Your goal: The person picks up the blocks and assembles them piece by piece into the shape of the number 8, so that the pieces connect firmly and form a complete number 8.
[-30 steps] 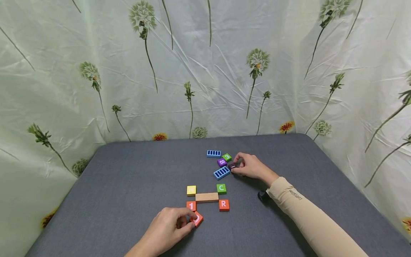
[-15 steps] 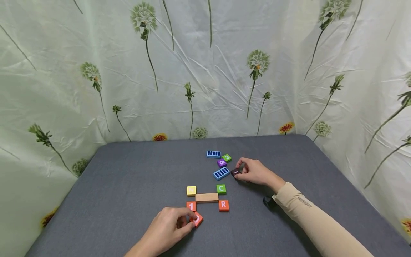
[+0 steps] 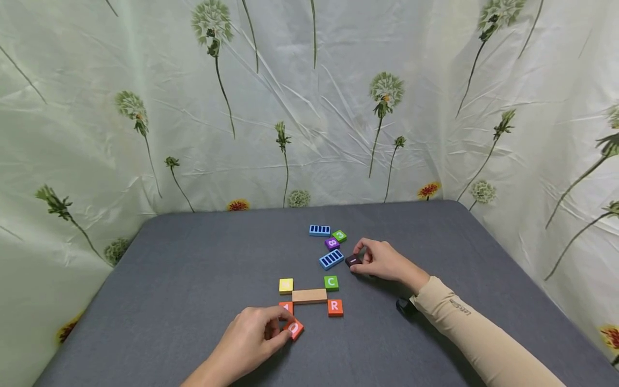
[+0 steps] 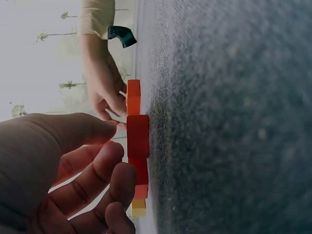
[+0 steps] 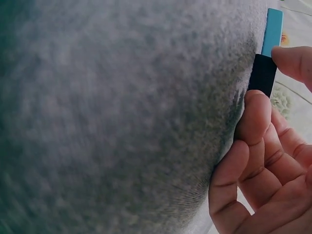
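Observation:
In the head view my left hand (image 3: 249, 336) pinches a red tile marked 0 (image 3: 294, 328), which sits at an angle on the table. Just behind it lies a red tile marked 1 (image 3: 286, 307), partly covered by my fingers. My right hand (image 3: 387, 260) holds a dark tile with a light dash (image 3: 353, 260) between thumb and finger, close to a blue tile with dark bars (image 3: 331, 259). The right wrist view shows that dark tile (image 5: 262, 73) at the fingertips. From the left wrist view, the red tile (image 4: 138, 136) stands right at my thumb tip.
A wooden plank (image 3: 309, 296) lies between a yellow tile (image 3: 286, 286), a green C tile (image 3: 331, 283), a red R tile (image 3: 335, 308) and the 1 tile. Farther back are a purple 8 (image 3: 332, 243), a green 3 (image 3: 339, 236) and another blue barred tile (image 3: 319, 230).
My right hand has drawn the dark tile toward me and slightly right, away from the purple and green tiles. My left hand has shifted slightly forward, covering more of the 1 tile.

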Tool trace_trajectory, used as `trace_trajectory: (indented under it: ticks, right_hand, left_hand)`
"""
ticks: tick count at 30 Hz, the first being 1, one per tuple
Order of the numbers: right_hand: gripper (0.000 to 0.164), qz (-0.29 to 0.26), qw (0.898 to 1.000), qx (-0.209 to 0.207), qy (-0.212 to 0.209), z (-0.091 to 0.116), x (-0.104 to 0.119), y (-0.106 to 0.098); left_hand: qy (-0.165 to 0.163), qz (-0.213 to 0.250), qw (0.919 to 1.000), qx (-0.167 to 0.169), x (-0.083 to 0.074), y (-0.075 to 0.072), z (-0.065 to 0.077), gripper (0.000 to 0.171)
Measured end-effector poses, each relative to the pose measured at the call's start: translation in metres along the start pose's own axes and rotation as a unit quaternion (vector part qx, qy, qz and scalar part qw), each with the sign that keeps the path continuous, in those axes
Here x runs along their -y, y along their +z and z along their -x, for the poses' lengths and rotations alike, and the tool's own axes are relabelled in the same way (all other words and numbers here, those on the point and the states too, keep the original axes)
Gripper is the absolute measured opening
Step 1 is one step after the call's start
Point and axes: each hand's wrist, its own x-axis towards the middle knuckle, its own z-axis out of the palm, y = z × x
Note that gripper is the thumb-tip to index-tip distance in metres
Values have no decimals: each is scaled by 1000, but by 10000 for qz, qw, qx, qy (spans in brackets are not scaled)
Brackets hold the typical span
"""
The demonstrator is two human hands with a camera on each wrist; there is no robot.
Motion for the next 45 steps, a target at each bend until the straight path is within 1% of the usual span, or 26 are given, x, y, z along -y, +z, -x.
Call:
trace_trajectory:
  ticks: [4,10,14,21,30,35,39,45]
  right_hand:
    - [36,36,10000,-66,6,0,0,0]
    - [34,68,9999,-99,-26,2,1,2]
    - [34,79,9999,-109,-64,5,0,3]
    - [35,8,9996,-116,-274,16,3,5]
    - [33,-96,9977,-19,-671,38,21,4]
    - [34,-264,9949,114,-962,50,32,6]
    - [32,-395,9906,229,-1287,58,40,11]
    - [29,-541,9863,550,-1460,70,56,19]
  left_hand:
    - [19,-49,9999,155,-2,-1,-3,13]
    - [-111,-94,9987,482,-2,-1,-8,11]
    - [-93,-91,9985,538,-2,0,-9,10]
    - [-105,-83,9982,587,-1,1,-10,12]
    - [-109,-87,9986,507,0,1,-9,13]
    - [-162,-107,9981,588,0,1,-10,14]
    - [-218,-91,9976,654,0,1,-11,14]
    - [-296,-54,9969,722,0,0,-11,15]
